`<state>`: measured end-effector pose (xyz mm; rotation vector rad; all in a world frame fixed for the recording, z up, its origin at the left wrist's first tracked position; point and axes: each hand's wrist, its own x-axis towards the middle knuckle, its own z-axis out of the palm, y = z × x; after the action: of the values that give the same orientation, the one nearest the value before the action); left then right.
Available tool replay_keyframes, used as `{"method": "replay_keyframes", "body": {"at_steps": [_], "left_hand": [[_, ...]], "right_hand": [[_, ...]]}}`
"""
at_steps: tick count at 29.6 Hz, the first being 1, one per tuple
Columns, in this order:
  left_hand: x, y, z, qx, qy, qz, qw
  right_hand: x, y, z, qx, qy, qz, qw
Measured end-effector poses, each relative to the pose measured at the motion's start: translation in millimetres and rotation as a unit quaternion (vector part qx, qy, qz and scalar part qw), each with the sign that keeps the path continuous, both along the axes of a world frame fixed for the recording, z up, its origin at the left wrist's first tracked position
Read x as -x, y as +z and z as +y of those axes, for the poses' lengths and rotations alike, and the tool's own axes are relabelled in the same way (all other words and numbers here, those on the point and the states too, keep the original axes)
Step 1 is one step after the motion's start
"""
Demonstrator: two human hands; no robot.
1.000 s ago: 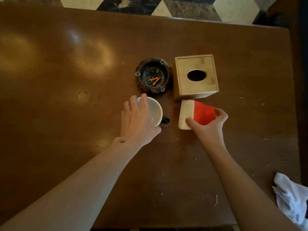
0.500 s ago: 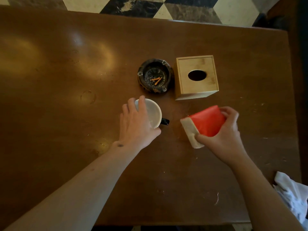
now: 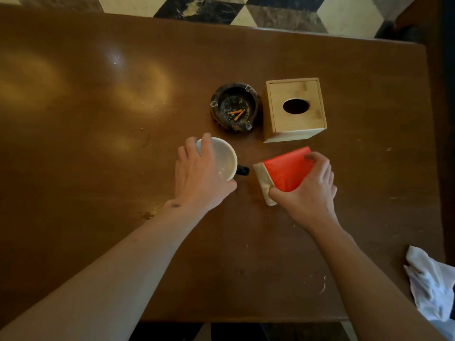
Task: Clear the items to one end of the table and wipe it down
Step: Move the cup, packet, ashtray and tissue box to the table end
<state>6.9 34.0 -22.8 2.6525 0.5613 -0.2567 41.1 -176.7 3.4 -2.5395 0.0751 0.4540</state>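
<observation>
1. Left hand (image 3: 199, 178): clamped over the rim of the white mug (image 3: 220, 157), mid-table (image 3: 98, 168). Likely rigid, breakable; rim hold suits it.
2. Right hand (image 3: 307, 190): closed on the red-and-cream packet (image 3: 283, 172), just right of the mug's handle. Probably light, soft; hold by its sides.
3. Cloth (image 3: 428, 281): far right edge, untouched.

Brown wooden table (image 3: 98, 168), scuffed and crumb-flecked, bearing a dark ashtray (image 3: 234, 110) just beside a bamboo tissue box (image 3: 294, 110), a white mug (image 3: 222, 157), a red-and-cream packet (image 3: 283, 172), and a white cloth (image 3: 428, 281) at its right edge.
</observation>
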Motion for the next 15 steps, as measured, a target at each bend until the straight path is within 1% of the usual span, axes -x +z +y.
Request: {"method": "replay_keyframes", "body": {"at_steps": [2, 5, 8, 11, 13, 14, 15], "left_hand": [[5, 2, 4, -0.006, -0.001, -0.003, 1.0], [15, 7, 24, -0.01, 0.014, -0.012, 1.0], [36, 13, 72, -0.014, 0.055, -0.012, 0.998], [71, 20, 142, -0.021, 0.123, -0.008, 0.992], [84, 25, 166, -0.006, 0.142, -0.006, 0.99], [95, 27, 190, -0.009, 0.16, -0.007, 0.987], [95, 30, 194, -0.012, 0.17, -0.002, 0.985]], "right_hand": [[3, -1, 11, 0.014, 0.01, 0.001, 1.0], [6, -2, 39, 0.017, 0.039, -0.033, 0.999], [12, 2, 92, 0.0, 0.057, -0.054, 0.997], [24, 5, 170, -0.032, 0.107, -0.063, 0.992], [28, 10, 199, -0.035, 0.132, -0.054, 0.989], [32, 12, 223, -0.049, 0.158, -0.044, 0.985], [32, 17, 229, -0.054, 0.177, -0.037, 0.982]]}}
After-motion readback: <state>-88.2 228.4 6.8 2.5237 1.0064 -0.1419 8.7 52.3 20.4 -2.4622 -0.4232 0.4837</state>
